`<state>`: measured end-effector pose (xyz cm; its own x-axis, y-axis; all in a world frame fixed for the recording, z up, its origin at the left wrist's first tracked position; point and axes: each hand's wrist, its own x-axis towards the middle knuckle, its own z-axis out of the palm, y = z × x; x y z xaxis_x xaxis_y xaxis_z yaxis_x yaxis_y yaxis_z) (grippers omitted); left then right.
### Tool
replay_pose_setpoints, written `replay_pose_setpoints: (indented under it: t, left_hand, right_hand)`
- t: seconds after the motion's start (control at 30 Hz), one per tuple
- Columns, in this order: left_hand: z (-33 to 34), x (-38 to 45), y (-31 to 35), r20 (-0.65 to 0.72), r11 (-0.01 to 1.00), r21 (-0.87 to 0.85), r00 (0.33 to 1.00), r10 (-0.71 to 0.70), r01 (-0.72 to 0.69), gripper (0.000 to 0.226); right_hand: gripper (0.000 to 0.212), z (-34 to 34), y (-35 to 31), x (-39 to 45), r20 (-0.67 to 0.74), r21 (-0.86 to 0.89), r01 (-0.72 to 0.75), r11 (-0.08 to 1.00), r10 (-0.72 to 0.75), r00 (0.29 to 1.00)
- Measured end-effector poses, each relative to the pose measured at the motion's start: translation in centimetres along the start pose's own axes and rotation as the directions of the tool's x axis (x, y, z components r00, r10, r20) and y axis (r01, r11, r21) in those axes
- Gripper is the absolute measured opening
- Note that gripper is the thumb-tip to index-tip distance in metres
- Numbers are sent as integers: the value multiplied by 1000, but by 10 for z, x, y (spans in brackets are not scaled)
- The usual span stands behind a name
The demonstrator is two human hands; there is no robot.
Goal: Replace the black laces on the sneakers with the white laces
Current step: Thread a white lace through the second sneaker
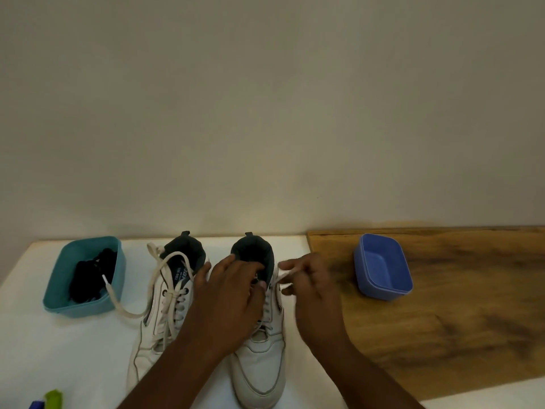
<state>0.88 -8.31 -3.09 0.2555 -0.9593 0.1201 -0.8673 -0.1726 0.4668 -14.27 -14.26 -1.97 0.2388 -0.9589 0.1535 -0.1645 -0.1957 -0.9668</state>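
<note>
We judge step in hand: final threading of white lace through top eyelets of right sneaker, which stands at 6 o'clock on white table. Our right hand pinches lace end at shoe's 3 o'clock side. Our left hand curls over tongue; what it holds, we cannot tell. Left sneaker at 9 o'clock already wears white. Black laces lie in teal tub; blue tub at 2 o'clock. Next, we judge: pull snug, even ends.
</note>
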Motion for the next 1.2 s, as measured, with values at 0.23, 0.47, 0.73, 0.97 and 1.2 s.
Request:
replay_pose_setpoints:
  t: [0.23,0.47,0.73,0.97,1.2]
  left_hand:
    - [0,-5,-8,96,997,78,995,11,-19,112]
    - [0,-9,-7,69,998,56,998,-1,-3,113]
    - [-3,-10,-6,27,995,-40,996,-88,89,122]
    - [-12,-14,5,35,985,16,985,-171,170,88]
    - [-26,-24,20,65,959,70,958,-279,274,63]
  right_hand:
    - [18,-24,-40,11,104,-458,241,856,-218,970]
    - [29,-29,-37,6,-16,-410,150,900,-171,985]
    - [35,-13,-65,-4,-221,28,177,984,-167,961]
    - [24,-11,-60,-1,-282,-21,207,978,-204,938]
    - [17,-27,-101,-3,-569,222,420,880,-232,789]
